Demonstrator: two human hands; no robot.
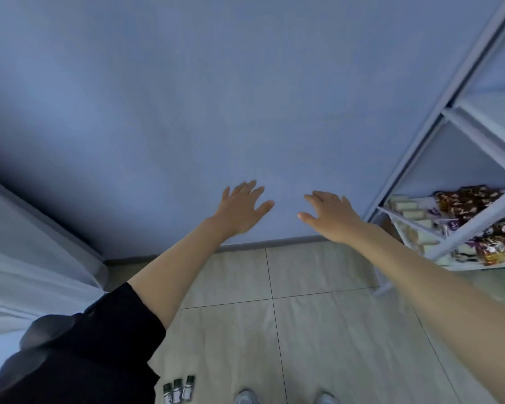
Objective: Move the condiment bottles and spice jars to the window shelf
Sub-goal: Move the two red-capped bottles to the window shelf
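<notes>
Below and behind your reach, three dark-capped spice jars (179, 389) stand upright in a row on the floor tiles (318, 330) by your left shoe (246, 397). Your left hand (241, 209) and right hand (331, 214) hover spread-fingered, empty, toward the far wall (216, 97); the left arm is nearer them.
</notes>
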